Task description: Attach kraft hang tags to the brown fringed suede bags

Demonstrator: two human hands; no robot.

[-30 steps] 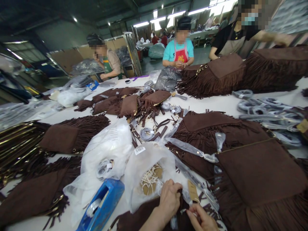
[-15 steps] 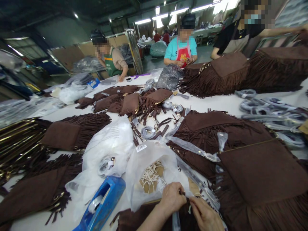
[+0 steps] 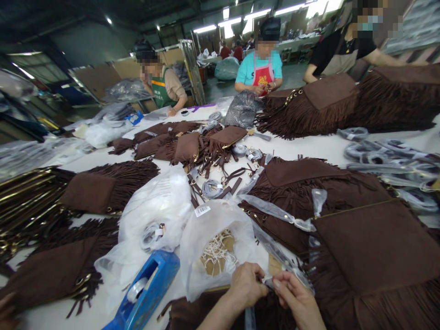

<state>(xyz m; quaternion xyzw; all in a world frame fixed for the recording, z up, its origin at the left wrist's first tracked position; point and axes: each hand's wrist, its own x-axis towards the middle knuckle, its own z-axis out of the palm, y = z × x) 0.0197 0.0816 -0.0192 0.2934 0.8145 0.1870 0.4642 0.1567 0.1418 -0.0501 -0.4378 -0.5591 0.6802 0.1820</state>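
My left hand (image 3: 246, 283) and my right hand (image 3: 294, 295) meet over a dark brown fringed bag (image 3: 197, 311) at the near edge. Both have their fingers pinched on a small piece of whitish clear plastic wrap (image 3: 267, 281). What lies inside the wrap is hidden by my fingers. A strip of clear plastic (image 3: 251, 318) hangs below the left hand. Just beyond my hands stands an open white plastic bag (image 3: 192, 247) with white strings (image 3: 216, 250) and brown card tags in it.
A blue tape dispenser (image 3: 154, 279) sits at left. Large brown fringed bags (image 3: 374, 243) cover the right side. Wrapped straps (image 3: 388, 153) lie farther right. At the lower left edge another person's hand (image 3: 7, 308) shows. Several co-workers stand across the table.
My right fingers have shifted up, and whitish plastic now shows between my hands where a dark piece showed before. Another person's hand has appeared at the lower left.
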